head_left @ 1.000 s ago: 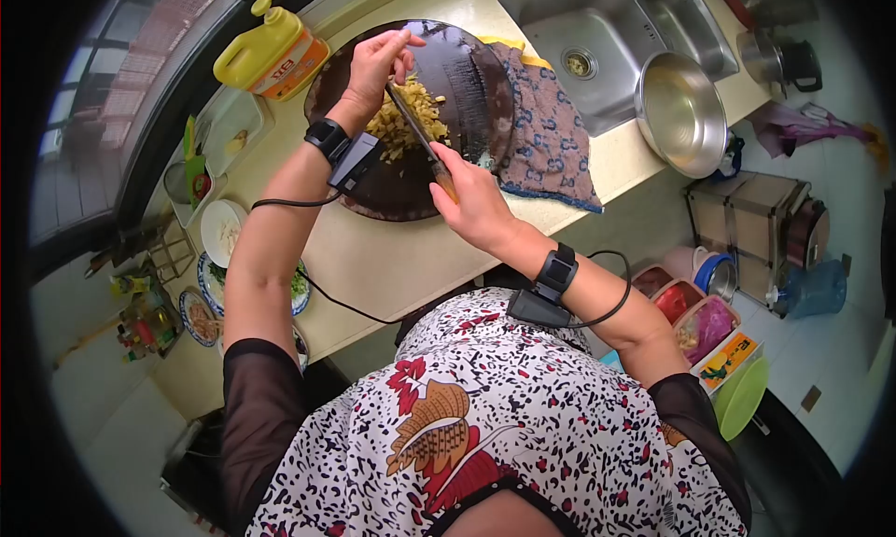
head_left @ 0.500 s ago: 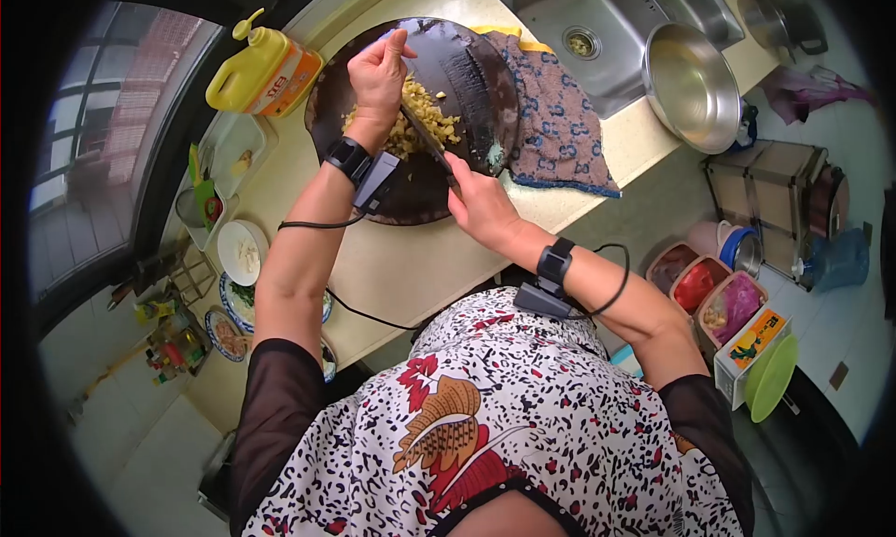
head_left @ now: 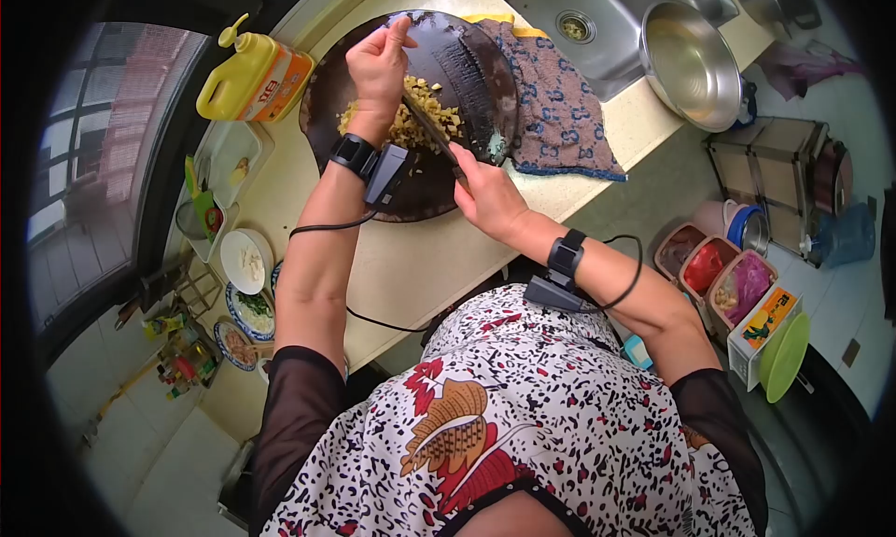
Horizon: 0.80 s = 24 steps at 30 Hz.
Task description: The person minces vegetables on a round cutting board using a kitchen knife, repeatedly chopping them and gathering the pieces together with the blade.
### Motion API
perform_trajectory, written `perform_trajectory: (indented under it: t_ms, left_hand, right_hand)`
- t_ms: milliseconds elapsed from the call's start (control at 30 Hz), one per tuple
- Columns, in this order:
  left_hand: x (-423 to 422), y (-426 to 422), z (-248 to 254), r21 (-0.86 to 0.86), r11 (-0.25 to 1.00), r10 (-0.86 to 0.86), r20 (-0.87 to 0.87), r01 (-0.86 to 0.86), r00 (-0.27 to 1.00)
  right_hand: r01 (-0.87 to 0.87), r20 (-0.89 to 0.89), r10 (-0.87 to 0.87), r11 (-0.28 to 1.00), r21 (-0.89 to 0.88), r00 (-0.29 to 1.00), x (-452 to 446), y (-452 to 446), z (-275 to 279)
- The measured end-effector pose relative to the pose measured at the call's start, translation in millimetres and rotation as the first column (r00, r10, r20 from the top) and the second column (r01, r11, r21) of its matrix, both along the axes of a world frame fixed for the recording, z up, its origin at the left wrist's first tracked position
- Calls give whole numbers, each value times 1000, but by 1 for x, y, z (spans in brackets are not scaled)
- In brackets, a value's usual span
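My right hand (head_left: 492, 199) is closed around the handle of a kitchen knife (head_left: 427, 125). The blade slants up and left across a heap of small, pale yellow chopped pieces (head_left: 401, 138). These lie on a round, dark, wet-looking chopping board (head_left: 350, 66). Near the far end of the blade, my left hand (head_left: 378, 69) is curled into a loose fist over the board, thumb uppermost. Whatever is inside its fingers, if anything, is hidden. Part of the heap is covered by my left wrist.
A yellow pump bottle (head_left: 257, 80) stands left of the board. Right of it lie a patterned towel (head_left: 560, 112), a sink (head_left: 611, 56) and a metal bowl (head_left: 691, 70). A white bowl (head_left: 247, 257) and plates of food (head_left: 252, 313) sit by my left forearm.
The view has shifted slightly. My right hand and the knife handle sit a little lower and farther right in view. Both hands remain closed, with the knife over the chopped heap.
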<state>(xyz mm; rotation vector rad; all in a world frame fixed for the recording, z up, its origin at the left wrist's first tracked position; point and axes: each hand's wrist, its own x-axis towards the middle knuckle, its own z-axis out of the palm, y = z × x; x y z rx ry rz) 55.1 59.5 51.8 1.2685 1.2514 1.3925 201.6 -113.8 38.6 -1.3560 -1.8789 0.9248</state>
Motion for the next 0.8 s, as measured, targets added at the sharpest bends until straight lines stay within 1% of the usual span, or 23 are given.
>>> perform_trajectory:
  t_ms: [67, 100, 133, 167, 200, 233, 300, 367, 400, 500, 533, 600, 667, 700, 767, 800]
  left_hand:
    - [-6, 14, 0, -94, 992, -76, 40, 80, 996]
    - [-9, 21, -4, -140, 983, -110, 63, 118, 992]
    - [-11, 27, -9, -190, 970, -123, 144, 150, 982]
    - [-11, 31, -14, -213, 966, -114, 154, 145, 982]
    - [-10, 33, -18, -237, 961, -104, 163, 141, 981]
    - [-10, 32, -23, -265, 954, -96, 170, 139, 981]
    - [-8, 22, -30, -210, 975, -67, 35, 73, 997]
    - [2, 15, -23, -87, 996, -37, -67, 31, 997]
    - [6, 9, -17, -60, 998, -26, -49, 24, 998]
    - [15, 6, -6, -11, 1000, 0, -49, -1, 999]
    - [16, 9, -4, -1, 1000, 5, -58, -5, 998]
    - [15, 21, -4, -106, 992, -71, 15, 72, 997]
    - [14, 34, -15, -203, 969, -123, 106, 142, 987]
    - [15, 36, -19, -207, 971, -109, 76, 123, 991]
    - [16, 34, -26, -219, 972, -87, 13, 87, 996]
    - [18, 32, -27, -174, 982, -85, -28, 79, 996]
  right_hand:
    - [4, -16, -5, 998, -58, 1000, -3, 6, 23]
    - [-2, 57, 8, 995, -104, 998, -4, 12, 33]
    - [-5, 129, 24, 989, -145, 991, -5, 22, 43]
    - [-6, 200, 43, 983, -186, 979, -6, 30, 47]
    - [-7, 217, 46, 984, -178, 975, -6, 34, 45]
    - [-1, 190, 38, 982, -187, 981, -5, 31, 41]
    - [-5, 131, 31, 980, -200, 991, -3, 22, 32]
    - [-3, 45, 8, 995, -102, 999, 7, 9, 7]
    - [2, 5, -2, 999, -53, 1000, 13, 6, 4]
    - [1, 19, 0, 1000, -19, 1000, 19, 0, -5]
    - [15, 42, -13, 999, -41, 999, 16, 5, 6]
    - [50, 92, -41, 993, -105, 995, 12, 8, 27]
    - [45, 185, -11, 982, -182, 983, 10, 21, 36]
    - [46, 230, 5, 975, -218, 973, 10, 27, 36]
    - [52, 146, -22, 976, -209, 989, 8, 20, 21]
    - [59, 97, -41, 980, -191, 994, 10, 16, 15]
